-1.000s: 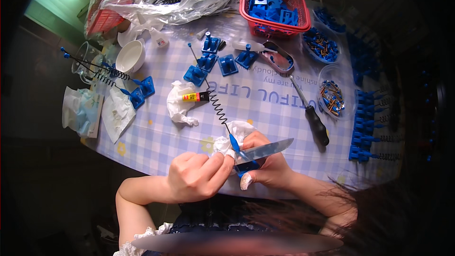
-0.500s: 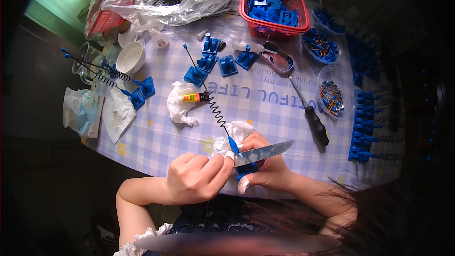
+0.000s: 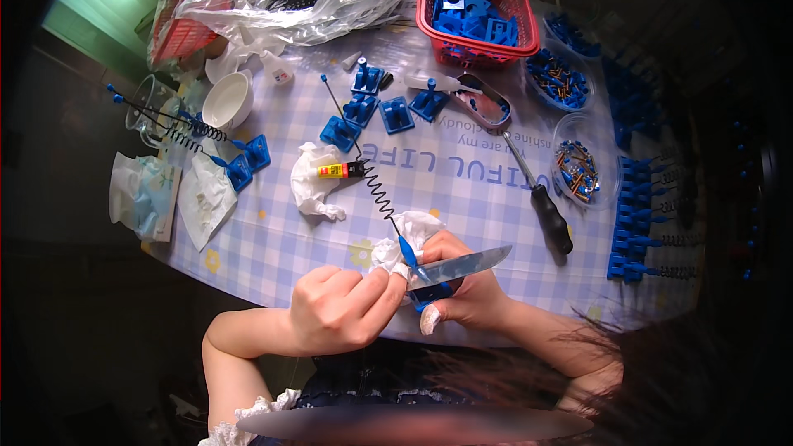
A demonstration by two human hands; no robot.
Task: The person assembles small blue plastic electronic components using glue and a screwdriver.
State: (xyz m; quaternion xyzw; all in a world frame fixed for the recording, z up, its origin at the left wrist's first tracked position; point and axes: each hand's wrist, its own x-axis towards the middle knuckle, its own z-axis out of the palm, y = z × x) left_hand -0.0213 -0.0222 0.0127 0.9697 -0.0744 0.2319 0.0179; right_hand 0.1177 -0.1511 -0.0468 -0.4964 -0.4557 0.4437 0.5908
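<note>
My left hand [image 3: 340, 306] is closed in a fist around a knife, its handle hidden in the fingers. The knife's shiny blade [image 3: 462, 265] points right and lies across a small blue plastic base [image 3: 429, 296]. My right hand [image 3: 472, 293] grips that base from the right, thumb wrapped in something whitish on the near side. From the base rises a blue cone-shaped piece [image 3: 407, 251] carrying a black coiled spring wire [image 3: 378, 191] with a blue tip, stretching away from me. Crumpled white tissue [image 3: 419, 225] sits beside the cone, by my right fingers.
A small glue tube [image 3: 337, 170] rests on tissue [image 3: 310, 192]. Several blue bases [image 3: 397, 115] stand beyond it. At right are a black-handled screwdriver [image 3: 551, 219], tubs of small parts [image 3: 577, 172] and a row of blue assemblies [image 3: 632, 223]. A red basket [image 3: 479, 51] stands at the back.
The blade and the blue base have shifted very slightly, and my right thumb has moved a little to the right. Both hands keep their grip.
</note>
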